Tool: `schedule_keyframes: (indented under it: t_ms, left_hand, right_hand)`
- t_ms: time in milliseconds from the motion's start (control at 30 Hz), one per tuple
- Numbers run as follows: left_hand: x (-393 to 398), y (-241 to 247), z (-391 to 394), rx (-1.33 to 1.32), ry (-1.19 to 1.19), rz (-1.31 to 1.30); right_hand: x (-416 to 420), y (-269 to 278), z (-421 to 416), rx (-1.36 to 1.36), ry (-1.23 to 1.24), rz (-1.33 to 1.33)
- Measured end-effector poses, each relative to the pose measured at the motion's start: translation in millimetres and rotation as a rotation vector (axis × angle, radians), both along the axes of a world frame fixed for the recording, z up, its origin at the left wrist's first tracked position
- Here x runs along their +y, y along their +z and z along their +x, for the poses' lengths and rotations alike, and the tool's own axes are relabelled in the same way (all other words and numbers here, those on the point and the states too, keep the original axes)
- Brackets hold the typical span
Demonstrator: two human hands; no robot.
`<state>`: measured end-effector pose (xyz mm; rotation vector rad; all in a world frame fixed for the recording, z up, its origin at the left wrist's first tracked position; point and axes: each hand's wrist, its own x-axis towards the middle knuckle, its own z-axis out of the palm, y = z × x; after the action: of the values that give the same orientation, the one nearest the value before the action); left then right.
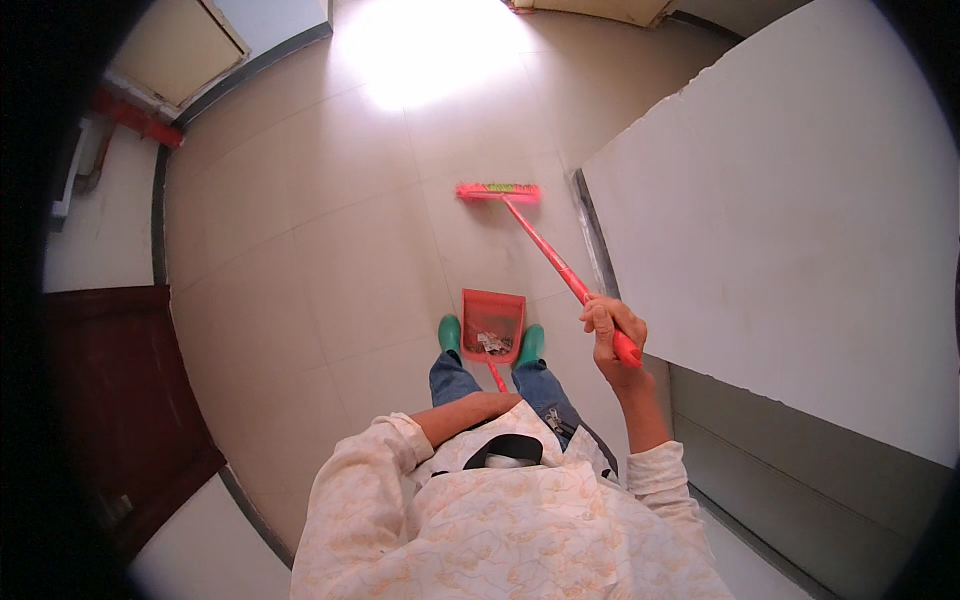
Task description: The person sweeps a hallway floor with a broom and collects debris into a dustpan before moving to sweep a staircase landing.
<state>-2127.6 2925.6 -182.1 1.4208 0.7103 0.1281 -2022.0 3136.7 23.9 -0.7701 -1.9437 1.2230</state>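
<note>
My right hand (616,330) is closed around the upper end of the red handle of a push broom (551,255). The broom's pink and green bristle head (499,193) is on the tiled floor, ahead of my feet and left of the white wall's corner. Between my green boots lies a red dustpan (493,315) with paper scraps and dark debris (493,343) in its rear part. Its red handle rises towards my body. My left forearm crosses in front of my waist, and the left hand is hidden behind the shirt, so its hold cannot be seen.
A white wall (780,225) with a dark baseboard stands close on the right. At the left are a dark red door (120,405) and a red pipe (142,120). Beige floor tiles (300,225) stretch ahead to a bright patch of light. A cream door panel is at the upper left.
</note>
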Motion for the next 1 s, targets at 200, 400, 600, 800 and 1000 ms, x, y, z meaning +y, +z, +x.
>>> schedule_keyframes:
  t_ms: [200,400,600,800,1000]
  left_hand:
    - [13.1,-14.7,-7.2,-0.051,-0.053,-0.037]
    - [28.1,-5.5,-40.4,-0.082,-0.055,-0.056]
    - [83.8,63.6,-66.3,0.522,0.234,0.22]
    - [164.6,107.0,-60.7,0.523,0.702,0.487]
    - [157.5,80.7,-37.6,0.376,0.524,0.61]
  right_hand:
    - [4.0,-19.8,-1.1,-0.031,0.021,-0.026]
    - [-1.0,-3.6,-3.8,-0.017,-0.012,0.019]
    - [-21.6,62.6,-1.3,-0.125,-0.024,-0.083]
    - [-31.7,109.8,-19.1,-0.198,-0.048,-0.138]
    - [-41.5,146.0,-8.7,-0.278,-0.029,-0.231]
